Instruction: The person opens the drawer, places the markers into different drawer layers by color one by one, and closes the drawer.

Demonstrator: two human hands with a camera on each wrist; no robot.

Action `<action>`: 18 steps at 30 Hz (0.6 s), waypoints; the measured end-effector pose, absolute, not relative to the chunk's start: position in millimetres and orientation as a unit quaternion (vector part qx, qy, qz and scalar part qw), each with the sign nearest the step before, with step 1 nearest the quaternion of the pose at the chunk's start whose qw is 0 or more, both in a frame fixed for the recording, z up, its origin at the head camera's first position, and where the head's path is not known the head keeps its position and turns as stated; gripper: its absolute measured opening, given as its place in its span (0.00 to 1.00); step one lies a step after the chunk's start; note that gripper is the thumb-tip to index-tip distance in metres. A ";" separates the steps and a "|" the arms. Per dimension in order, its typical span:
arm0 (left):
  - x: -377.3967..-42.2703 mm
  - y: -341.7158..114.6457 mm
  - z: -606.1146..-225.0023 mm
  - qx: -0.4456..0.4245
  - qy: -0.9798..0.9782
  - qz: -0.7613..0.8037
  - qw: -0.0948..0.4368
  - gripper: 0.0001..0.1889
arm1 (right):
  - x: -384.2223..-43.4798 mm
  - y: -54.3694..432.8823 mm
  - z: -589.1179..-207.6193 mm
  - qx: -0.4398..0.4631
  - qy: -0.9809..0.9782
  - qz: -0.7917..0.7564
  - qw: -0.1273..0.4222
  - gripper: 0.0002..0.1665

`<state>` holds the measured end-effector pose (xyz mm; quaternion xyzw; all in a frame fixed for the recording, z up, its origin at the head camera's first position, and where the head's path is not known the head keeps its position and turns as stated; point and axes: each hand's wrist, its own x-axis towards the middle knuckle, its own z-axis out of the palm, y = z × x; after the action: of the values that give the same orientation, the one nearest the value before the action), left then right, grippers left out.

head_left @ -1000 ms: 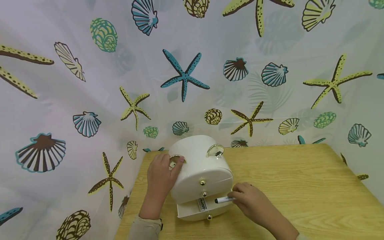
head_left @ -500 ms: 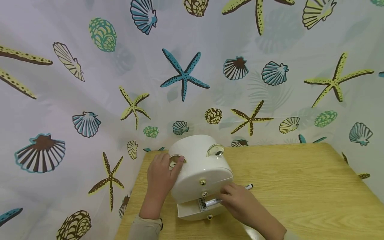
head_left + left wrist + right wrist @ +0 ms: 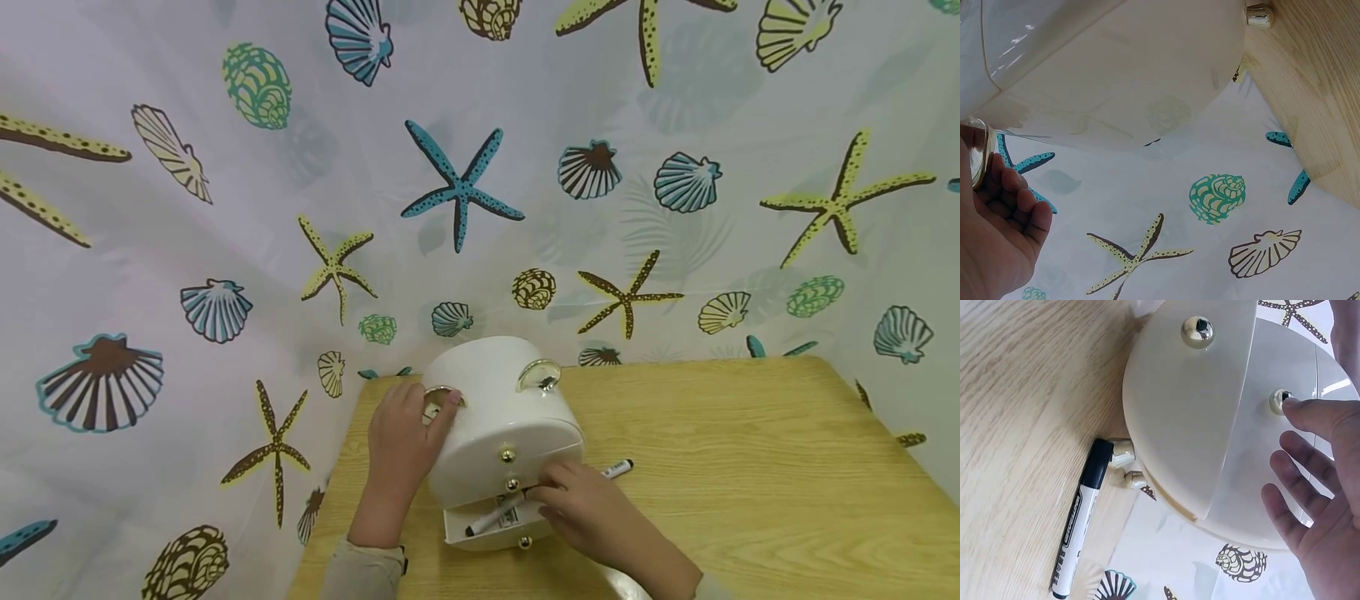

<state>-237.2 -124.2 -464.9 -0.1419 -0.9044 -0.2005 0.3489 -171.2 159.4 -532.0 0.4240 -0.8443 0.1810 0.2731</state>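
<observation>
A white, rounded drawer box (image 3: 487, 367) with gold handles and knobs stands on the table, its bottom drawer (image 3: 457, 525) pulled out. My left hand (image 3: 408, 433) grips the box's left gold handle (image 3: 985, 153), fingers curled through it. In the open drawer a marker pen (image 3: 491, 518) lies slantwise over a small black-and-white printed item (image 3: 508, 510). My right hand (image 3: 588, 508) is over the drawer's right side, fingertips close to the pen's upper end. The right wrist view shows its fingers (image 3: 1291, 500) loosely bent, the thumb by a middle knob (image 3: 1280, 401), and no pen visible in them.
Another black-capped marker pen (image 3: 1079, 519) lies on the wooden table (image 3: 735, 450), right of the box. A pale shiny thing (image 3: 624, 585) shows partly beneath the right forearm. Shell-and-starfish cloth (image 3: 510, 225) hangs behind and at both sides.
My right hand has moved left over the drawer, and the marker pen it held now lies across the drawer. The pen on the table has come into view. The left hand stays put.
</observation>
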 end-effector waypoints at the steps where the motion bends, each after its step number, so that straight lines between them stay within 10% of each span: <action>1: -237.2 -124.1 -465.0 -0.141 -0.905 -0.200 0.347 0.29 | -171.4 160.9 -531.3 0.422 -0.845 0.181 0.274 0.17; 18: -236.4 -123.9 -464.9 -0.146 -0.902 -0.203 0.351 0.27 | -183.6 217.1 -530.9 0.321 -0.888 0.199 0.261 0.19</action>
<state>-236.4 -123.9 -464.9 -0.1463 -0.9024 -0.2035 0.3506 -183.6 217.1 -530.9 0.3212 -0.8881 0.1995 0.2614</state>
